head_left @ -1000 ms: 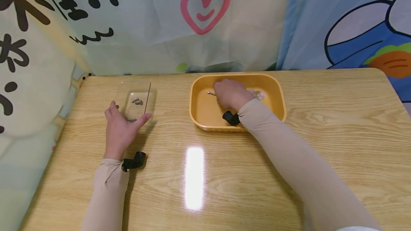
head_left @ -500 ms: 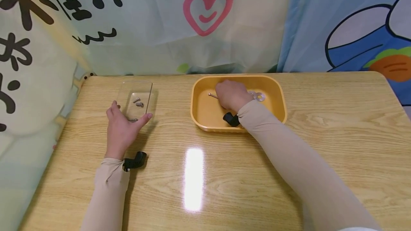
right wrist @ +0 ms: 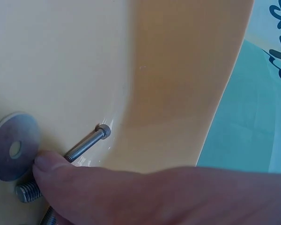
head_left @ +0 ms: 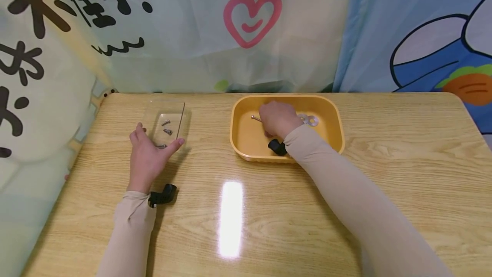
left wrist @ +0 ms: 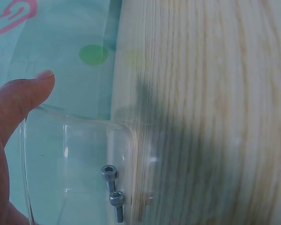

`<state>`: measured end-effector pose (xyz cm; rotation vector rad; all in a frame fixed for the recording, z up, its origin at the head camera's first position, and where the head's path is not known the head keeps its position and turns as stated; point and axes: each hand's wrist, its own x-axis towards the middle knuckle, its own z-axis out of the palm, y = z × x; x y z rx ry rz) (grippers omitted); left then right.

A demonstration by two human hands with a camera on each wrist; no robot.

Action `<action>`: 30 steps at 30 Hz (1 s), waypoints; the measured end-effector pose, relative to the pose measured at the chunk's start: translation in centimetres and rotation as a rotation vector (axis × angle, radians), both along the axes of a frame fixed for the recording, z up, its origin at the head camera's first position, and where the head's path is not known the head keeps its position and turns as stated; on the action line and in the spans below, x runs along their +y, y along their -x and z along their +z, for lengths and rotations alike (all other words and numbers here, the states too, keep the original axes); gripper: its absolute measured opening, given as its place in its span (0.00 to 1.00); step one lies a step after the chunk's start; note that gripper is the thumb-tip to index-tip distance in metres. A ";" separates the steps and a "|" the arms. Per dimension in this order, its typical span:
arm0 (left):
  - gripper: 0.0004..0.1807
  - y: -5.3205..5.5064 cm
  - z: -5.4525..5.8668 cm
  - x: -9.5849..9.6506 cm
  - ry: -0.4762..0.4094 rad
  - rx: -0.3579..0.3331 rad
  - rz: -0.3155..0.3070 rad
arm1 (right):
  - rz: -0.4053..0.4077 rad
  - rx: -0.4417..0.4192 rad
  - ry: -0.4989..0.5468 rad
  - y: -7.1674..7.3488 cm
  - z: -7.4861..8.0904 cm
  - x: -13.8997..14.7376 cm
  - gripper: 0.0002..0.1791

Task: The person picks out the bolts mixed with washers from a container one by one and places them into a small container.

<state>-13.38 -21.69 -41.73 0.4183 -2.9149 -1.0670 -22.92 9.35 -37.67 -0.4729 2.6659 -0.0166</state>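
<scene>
Left grip (head_left: 148, 158) is holding a smooth transparent box (left wrist: 49, 161); right grip (head_left: 279, 119), closure unclear, is partly covering a threaded bolt (right wrist: 88, 144); flat round washer (right wrist: 28, 151) is showing beside it.

Bolt (right wrist: 88, 144) part. hid., R-wrist view.

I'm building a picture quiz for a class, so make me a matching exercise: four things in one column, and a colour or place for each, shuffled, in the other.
Column one:
1. Left hand
2. Right hand
3. Tray
4. Heart drawing

Column two:
A. Pink
B. Beside a washer
C. At the clear box
D. Yellow

Pairs: 1-C, 2-B, 3-D, 4-A.
</scene>
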 end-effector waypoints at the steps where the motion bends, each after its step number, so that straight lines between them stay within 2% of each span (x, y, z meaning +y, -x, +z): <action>1: 0.71 0.0 0.0 0.0 0.002 0.000 -0.001 | 0.001 -0.003 0.002 0.0 0.0 0.0 0.07; 8: 0.70 0.0 0.0 0.1 0.010 0.010 -0.006 | 0.010 -0.032 -0.003 -0.2 0.2 0.3 0.04; 30: 0.70 -0.2 0.1 0.2 0.000 0.014 0.001 | 0.027 -0.026 0.006 -0.9 2.2 -0.3 0.09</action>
